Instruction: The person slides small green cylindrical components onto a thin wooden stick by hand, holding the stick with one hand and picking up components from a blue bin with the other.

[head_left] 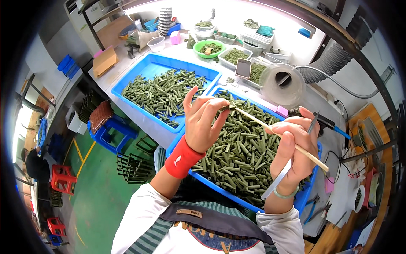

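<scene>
My left hand (202, 120), with a red wristband, pinches a small dark green piece (230, 107) between thumb and fingers. My right hand (296, 139) is closed around a thin pale wooden stick (253, 118), whose far tip meets that piece. A slim grey metal tool (279, 181), like a blade or tweezers, is also held in the right hand and runs down past the palm. Both hands are above a blue tray (311, 192) heaped with short green tube-like pieces (241, 158). Similar pieces lie in a second blue tray (146, 67) at the upper left.
Behind the trays stand a green bowl (197, 47), plastic tubs (234, 62) of green pieces, a phone (243, 67) and a clear round container (266, 80). A grey duct hose (327, 70) hangs right. Blue (111, 137) and red stools (63, 180) stand on the floor left.
</scene>
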`<state>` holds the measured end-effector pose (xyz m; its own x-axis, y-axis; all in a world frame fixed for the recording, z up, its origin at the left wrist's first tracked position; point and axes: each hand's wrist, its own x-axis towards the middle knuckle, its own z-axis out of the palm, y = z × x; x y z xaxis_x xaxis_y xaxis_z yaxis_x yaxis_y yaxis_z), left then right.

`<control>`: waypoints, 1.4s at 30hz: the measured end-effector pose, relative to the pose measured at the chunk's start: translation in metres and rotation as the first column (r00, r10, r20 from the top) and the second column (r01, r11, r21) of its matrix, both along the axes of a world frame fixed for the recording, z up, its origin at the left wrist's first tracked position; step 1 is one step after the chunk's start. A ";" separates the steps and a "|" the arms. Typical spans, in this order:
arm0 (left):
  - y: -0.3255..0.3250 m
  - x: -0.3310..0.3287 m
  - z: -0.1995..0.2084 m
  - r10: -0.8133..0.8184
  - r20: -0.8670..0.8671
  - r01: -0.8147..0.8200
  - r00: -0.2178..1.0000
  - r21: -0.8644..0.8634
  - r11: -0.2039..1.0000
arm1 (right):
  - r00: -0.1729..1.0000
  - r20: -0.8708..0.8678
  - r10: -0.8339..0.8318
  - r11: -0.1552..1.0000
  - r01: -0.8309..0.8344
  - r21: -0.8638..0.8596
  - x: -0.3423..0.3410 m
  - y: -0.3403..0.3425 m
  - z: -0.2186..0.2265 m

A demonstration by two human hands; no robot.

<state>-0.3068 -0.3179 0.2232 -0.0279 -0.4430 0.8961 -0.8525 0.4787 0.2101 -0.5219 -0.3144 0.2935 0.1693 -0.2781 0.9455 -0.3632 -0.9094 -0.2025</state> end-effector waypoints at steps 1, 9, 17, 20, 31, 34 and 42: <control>0.000 0.000 0.000 -0.001 -0.004 0.001 1.000 -0.001 1.000 | 1.000 0.003 0.003 1.000 -0.003 0.002 0.000 0.000 0.000; 0.000 0.001 -0.003 -0.020 -0.046 0.022 0.999 0.034 0.999 | 1.000 -0.007 -0.003 1.000 0.003 0.000 0.001 0.002 0.001; 0.001 0.003 -0.006 -0.030 -0.065 0.033 0.997 0.041 0.999 | 1.000 -0.014 -0.009 1.000 0.009 -0.004 0.003 0.004 0.003; 0.001 0.005 -0.008 -0.058 -0.089 0.062 0.994 0.038 0.997 | 1.000 -0.009 0.002 1.000 -0.002 -0.002 0.005 0.005 0.002; 0.003 0.011 -0.011 -0.039 -0.062 0.041 0.997 0.018 0.999 | 0.998 -0.055 -0.011 1.000 0.011 0.006 0.011 0.006 0.000; 0.004 0.013 -0.012 -0.036 -0.076 0.036 0.996 0.001 0.999 | 0.997 -0.075 -0.020 1.000 0.021 0.000 0.013 0.005 -0.001; -0.010 0.068 -0.043 0.143 0.077 -0.156 0.987 0.201 0.967 | 0.995 -0.098 -0.019 1.000 0.018 -0.003 0.025 0.004 -0.008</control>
<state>-0.2389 -0.3276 0.1800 0.0000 -0.6211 0.7838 -0.9254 0.2971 0.2354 -0.4965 -0.3107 0.2855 0.2557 -0.2805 0.9252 -0.3979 -0.9027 -0.1637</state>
